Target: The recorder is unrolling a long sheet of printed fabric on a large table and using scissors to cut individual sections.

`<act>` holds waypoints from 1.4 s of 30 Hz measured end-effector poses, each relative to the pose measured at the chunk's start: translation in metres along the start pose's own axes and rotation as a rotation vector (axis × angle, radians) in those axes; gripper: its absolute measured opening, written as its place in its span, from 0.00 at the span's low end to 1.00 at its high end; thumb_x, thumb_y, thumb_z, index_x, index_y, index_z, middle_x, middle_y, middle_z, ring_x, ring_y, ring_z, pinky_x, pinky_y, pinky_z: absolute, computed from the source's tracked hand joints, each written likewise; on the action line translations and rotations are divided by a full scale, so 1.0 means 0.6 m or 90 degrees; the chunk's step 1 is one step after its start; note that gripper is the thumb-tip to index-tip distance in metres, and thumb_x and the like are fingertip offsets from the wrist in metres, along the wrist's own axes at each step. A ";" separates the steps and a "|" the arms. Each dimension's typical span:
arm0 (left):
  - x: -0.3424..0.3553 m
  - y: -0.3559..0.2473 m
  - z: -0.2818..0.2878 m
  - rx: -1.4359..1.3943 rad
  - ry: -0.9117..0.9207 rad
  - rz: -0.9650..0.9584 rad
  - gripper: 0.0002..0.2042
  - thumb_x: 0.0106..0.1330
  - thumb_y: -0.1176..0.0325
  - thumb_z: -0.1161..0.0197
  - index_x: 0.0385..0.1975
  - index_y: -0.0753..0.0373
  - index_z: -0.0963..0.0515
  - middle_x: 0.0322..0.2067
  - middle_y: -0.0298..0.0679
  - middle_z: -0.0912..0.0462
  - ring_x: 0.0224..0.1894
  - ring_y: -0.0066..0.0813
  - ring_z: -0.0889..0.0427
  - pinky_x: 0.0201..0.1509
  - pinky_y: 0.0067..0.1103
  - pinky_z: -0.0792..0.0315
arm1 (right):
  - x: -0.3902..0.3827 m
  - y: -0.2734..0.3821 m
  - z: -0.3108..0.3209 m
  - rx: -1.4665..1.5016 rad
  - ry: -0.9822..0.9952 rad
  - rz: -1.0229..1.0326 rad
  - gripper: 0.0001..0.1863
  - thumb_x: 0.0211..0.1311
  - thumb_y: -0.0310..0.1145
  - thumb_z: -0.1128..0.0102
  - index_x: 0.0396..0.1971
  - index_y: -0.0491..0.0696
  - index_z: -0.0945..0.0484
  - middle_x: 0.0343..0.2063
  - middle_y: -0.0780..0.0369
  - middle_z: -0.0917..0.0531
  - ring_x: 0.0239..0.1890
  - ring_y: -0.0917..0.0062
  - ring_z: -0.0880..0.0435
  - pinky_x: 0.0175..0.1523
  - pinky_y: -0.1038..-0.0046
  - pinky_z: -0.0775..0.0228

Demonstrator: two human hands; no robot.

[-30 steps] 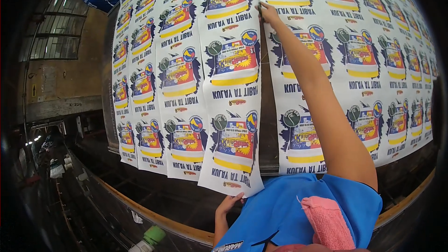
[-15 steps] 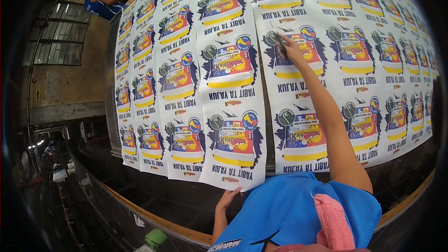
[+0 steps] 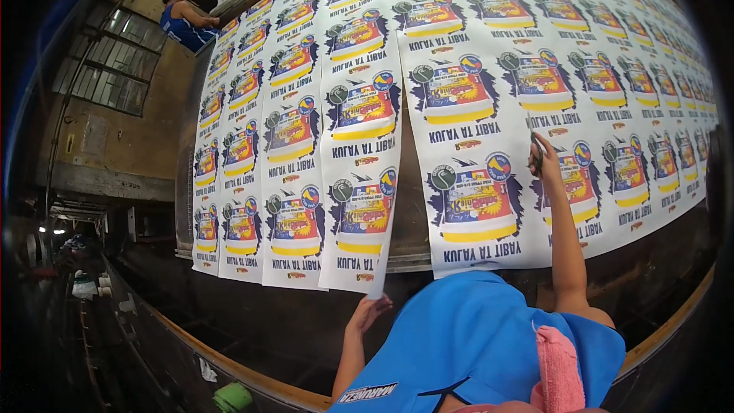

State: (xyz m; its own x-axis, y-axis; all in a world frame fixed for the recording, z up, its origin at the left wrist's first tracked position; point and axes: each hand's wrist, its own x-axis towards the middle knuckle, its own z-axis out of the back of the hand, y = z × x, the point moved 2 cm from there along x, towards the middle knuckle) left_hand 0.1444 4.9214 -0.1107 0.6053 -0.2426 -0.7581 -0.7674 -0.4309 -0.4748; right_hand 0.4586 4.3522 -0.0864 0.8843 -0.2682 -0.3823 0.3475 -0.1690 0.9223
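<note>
Large white printed sheeting (image 3: 466, 183) with repeated colourful emblems covers the table, divided into long strips at the left, with a dark gap up the middle. My right hand (image 3: 541, 157) grips a pair of dark-handled scissors (image 3: 533, 143) over the right part of the sheet, the blades pointing toward the far side. My left hand (image 3: 369, 310) pinches the near lower end of the strip (image 3: 348, 237) left of the gap, whose corner is bent over.
A person (image 3: 187, 19) in a blue sleeveless top is at the far left edge beside a barred window (image 3: 107, 61). A dark table rail (image 3: 405, 260) runs beneath the sheet's near edge; a green object (image 3: 233, 398) sits low at the bottom left.
My right hand with the scissors has moved right and nearer, from the gap onto the sheet. My left hand has shifted slightly up-left, and the strip's end is now more bent.
</note>
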 end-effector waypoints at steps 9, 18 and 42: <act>0.133 0.127 -0.157 0.171 0.143 0.046 0.22 0.75 0.55 0.43 0.59 0.64 0.28 0.56 0.45 0.22 0.58 0.37 0.22 0.62 0.34 0.27 | -0.250 -0.072 0.216 -0.035 -0.134 -0.029 0.20 0.75 0.51 0.49 0.59 0.56 0.30 0.22 0.68 0.22 0.16 0.82 0.21 0.17 0.83 0.37; 0.217 0.244 -0.449 0.193 0.333 0.044 0.25 0.78 0.45 0.52 0.55 0.61 0.25 0.50 0.38 0.19 0.53 0.30 0.21 0.59 0.30 0.27 | -0.567 -0.160 0.336 -0.013 0.028 -0.097 0.25 0.72 0.35 0.50 0.68 0.54 0.38 0.32 0.60 0.21 0.21 0.74 0.17 0.20 0.79 0.31; 0.137 0.149 -0.540 0.339 0.233 -0.200 0.13 0.72 0.56 0.38 0.29 0.54 0.28 0.16 0.25 0.36 0.16 0.16 0.36 0.24 0.20 0.31 | -0.610 -0.127 0.144 0.045 0.140 -0.054 0.28 0.74 0.43 0.44 0.69 0.50 0.34 0.21 0.67 0.24 0.14 0.85 0.28 0.18 0.83 0.41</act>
State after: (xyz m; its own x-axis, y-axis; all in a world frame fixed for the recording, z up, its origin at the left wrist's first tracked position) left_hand 0.1942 4.5816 -0.0707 0.7750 -0.4924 -0.3962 -0.4882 -0.0683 -0.8701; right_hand 0.0816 4.3815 -0.0214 0.9022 -0.0388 -0.4297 0.4076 -0.2499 0.8783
